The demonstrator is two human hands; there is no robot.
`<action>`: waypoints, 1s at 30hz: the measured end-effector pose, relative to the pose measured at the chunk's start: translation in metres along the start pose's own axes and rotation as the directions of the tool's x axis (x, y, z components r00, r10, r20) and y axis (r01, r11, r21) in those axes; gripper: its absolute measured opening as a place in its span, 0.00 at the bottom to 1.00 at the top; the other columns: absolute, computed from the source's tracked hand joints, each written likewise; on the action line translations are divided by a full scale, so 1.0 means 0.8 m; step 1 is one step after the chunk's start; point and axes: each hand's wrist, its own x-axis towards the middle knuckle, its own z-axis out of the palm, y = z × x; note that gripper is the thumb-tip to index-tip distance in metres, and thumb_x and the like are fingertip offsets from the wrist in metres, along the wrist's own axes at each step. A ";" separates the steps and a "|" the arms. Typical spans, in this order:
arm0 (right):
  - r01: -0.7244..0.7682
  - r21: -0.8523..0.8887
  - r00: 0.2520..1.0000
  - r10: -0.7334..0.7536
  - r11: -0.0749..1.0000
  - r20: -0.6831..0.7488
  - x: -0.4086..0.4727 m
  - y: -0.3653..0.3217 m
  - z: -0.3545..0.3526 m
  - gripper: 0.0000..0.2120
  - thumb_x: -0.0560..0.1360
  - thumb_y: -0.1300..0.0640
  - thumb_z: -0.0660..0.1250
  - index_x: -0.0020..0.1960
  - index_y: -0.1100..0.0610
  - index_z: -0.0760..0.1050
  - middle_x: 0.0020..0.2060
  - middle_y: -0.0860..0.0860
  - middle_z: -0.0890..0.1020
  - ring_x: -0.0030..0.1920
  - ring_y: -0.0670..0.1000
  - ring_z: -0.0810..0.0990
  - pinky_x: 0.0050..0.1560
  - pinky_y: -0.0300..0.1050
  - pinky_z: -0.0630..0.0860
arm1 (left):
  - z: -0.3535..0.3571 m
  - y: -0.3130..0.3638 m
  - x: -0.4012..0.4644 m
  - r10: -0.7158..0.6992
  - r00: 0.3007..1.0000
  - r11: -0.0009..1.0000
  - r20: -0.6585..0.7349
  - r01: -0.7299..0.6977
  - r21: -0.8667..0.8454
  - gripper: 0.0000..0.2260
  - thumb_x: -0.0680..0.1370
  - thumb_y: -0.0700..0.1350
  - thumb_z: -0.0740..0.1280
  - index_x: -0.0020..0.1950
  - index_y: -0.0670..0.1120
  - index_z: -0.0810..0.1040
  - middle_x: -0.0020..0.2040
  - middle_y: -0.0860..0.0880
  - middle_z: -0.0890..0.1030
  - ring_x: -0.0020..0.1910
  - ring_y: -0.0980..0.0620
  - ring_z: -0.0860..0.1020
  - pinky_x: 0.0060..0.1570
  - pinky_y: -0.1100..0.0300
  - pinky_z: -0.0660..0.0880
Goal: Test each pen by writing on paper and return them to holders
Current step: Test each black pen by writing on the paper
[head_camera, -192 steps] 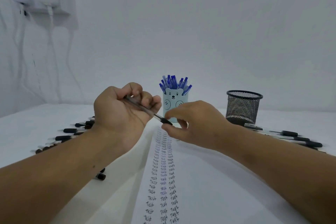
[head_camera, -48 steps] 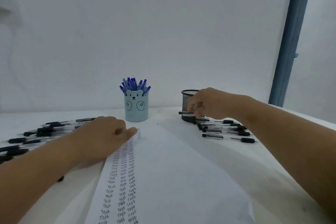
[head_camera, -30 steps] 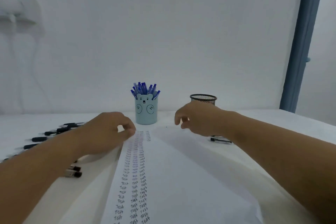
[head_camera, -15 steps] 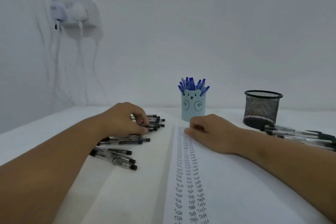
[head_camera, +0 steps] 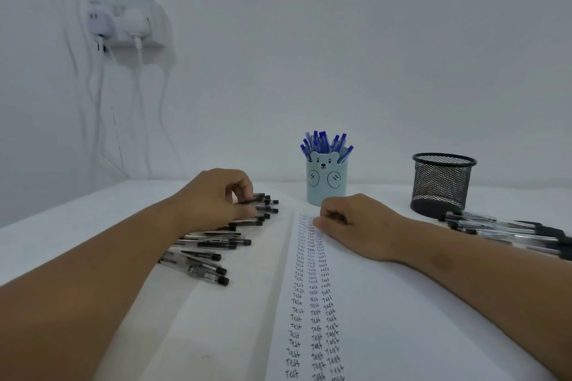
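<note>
My left hand [head_camera: 216, 198] reaches over a pile of black pens [head_camera: 213, 244] lying left of the paper, and its fingertips pinch one black pen [head_camera: 258, 200] at the pile's far end. My right hand [head_camera: 353, 226] rests on the white paper [head_camera: 387, 318] with its fingers curled under and nothing in them, at the top of three columns of written "Test" words [head_camera: 312, 303]. Behind it stands a light blue bear holder [head_camera: 326, 182] full of blue pens. A black mesh holder [head_camera: 442, 189] stands at the right.
More black pens [head_camera: 507, 230] lie in a row on the table in front of the mesh holder, by my right forearm. A wall socket shelf [head_camera: 127, 25] with hanging cables is at the back left. The white wall is close behind the holders.
My right hand came back from the pens by the mesh holder and settled on the paper. My left hand moved onto the left pile and closed its fingertips on a pen.
</note>
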 end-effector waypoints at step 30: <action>0.120 -0.234 0.861 -0.219 0.965 -0.460 -0.015 -0.034 -0.012 0.17 0.75 0.35 0.67 0.55 0.47 0.78 0.30 0.35 0.62 0.30 0.39 0.65 0.34 0.32 0.57 | 0.030 0.084 -0.005 -0.178 0.981 -0.254 0.081 0.034 -0.967 0.16 0.78 0.45 0.51 0.33 0.44 0.68 0.42 0.39 0.81 0.56 0.36 0.81 0.66 0.45 0.72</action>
